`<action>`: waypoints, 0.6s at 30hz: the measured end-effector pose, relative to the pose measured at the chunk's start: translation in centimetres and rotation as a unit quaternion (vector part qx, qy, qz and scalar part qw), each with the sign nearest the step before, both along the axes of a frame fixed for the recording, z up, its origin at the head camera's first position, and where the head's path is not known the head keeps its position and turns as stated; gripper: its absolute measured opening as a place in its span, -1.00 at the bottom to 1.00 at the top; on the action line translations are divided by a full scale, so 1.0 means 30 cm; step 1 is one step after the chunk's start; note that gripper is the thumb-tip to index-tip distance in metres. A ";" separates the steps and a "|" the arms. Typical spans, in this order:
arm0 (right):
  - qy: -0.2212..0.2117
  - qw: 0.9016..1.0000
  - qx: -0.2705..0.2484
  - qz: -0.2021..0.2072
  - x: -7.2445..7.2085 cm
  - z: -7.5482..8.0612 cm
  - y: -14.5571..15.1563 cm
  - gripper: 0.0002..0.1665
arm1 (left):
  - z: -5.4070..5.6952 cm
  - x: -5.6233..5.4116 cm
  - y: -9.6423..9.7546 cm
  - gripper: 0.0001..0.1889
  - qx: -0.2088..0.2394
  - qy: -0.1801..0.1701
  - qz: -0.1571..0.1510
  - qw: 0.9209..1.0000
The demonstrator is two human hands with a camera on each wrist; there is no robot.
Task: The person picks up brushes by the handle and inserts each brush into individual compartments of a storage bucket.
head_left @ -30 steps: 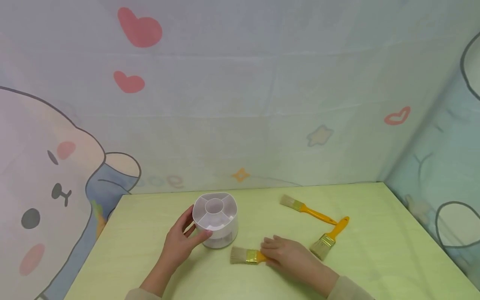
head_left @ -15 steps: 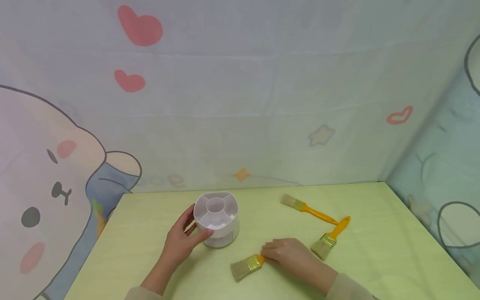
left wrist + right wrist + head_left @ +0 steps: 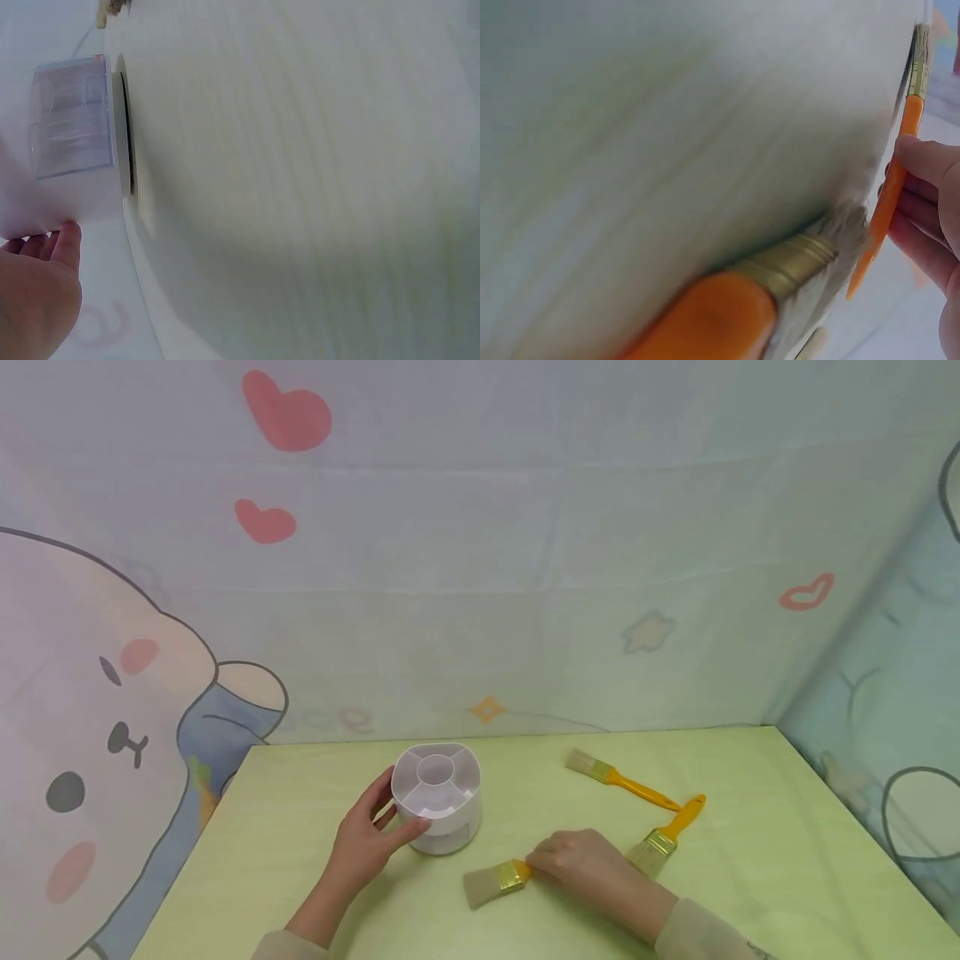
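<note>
Beige sleeves [image 3: 288, 946] enter along the bottom edge of the head view, over a pale yellow-green worktop [image 3: 427, 922] with faint streaks of grain. Low centre, the right hand [image 3: 581, 864] pinches the orange handle of a flat paintbrush [image 3: 491, 885], whose bristles point left. Left of centre, the left hand [image 3: 363, 843] holds a white round divided organizer [image 3: 457, 831], thumb on its near side, fingers around its left; it stands upright, with a round middle compartment ringed by others. To the right, a second flat paintbrush [image 3: 662, 842] lies just beyond the right forearm. Farther back lies a narrower paintbrush [image 3: 618, 783], its handle end near the second one's handle; I cannot tell whether they touch.

Behind the worktop hangs a pale, creased cloth [image 3: 525, 527] printed with a large white cartoon animal [image 3: 150, 810] at left and pink hearts [image 3: 292, 422] upper left. Bluish printed cloth [image 3: 892, 710] closes the right side.
</note>
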State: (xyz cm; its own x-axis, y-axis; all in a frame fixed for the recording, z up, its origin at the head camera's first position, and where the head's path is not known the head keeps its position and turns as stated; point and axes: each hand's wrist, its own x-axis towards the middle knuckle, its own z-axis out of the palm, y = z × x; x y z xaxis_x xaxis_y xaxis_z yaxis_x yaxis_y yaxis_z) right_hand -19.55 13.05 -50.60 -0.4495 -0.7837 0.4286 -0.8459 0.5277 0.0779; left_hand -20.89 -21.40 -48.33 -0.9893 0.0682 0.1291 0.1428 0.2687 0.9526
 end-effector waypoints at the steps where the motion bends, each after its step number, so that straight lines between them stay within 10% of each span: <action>1: 0.000 1.000 -0.005 -0.002 -0.003 0.000 0.002 -0.82 | -0.001 -0.001 0.000 -0.01 0.000 0.000 0.000 1.000; 18: 0.032 0.992 -0.117 -0.020 -0.051 0.097 0.026 -0.68 | -0.016 -0.002 -0.012 -0.01 0.015 0.007 -0.003 1.000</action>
State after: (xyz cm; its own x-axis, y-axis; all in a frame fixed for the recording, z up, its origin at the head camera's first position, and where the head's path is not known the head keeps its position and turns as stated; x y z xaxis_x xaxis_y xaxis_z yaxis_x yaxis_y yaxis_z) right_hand -21.09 13.83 -47.68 -0.4449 -0.6415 0.6249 -0.8206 0.5714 0.0023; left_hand -20.95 -21.75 -48.80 -0.9871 0.0699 0.1440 0.1568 0.2391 0.9582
